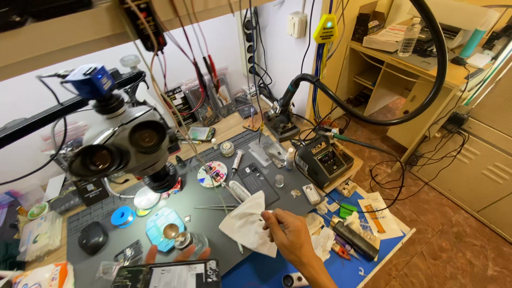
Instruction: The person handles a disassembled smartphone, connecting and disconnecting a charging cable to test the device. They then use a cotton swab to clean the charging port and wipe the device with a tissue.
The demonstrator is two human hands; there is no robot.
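Observation:
My right hand point(290, 234) pinches a crumpled white tissue point(246, 223) just above the grey work mat point(213, 205). At the bottom edge my left hand point(178, 255) shows only fingertips, gripping the top of an opened phone point(168, 274) whose insides and white battery face up. The tissue hangs to the right of the phone, apart from it. A pair of tweezers point(216, 207) lies on the mat just behind the tissue.
A stereo microscope point(125, 146) on a boom hangs over the mat's left. A soldering station point(322, 160), small bottles, a blue solder spool point(122, 216), a black tube point(354, 240) and more tissues crowd the bench. Dangling cables cross the middle. A black hose arcs at right.

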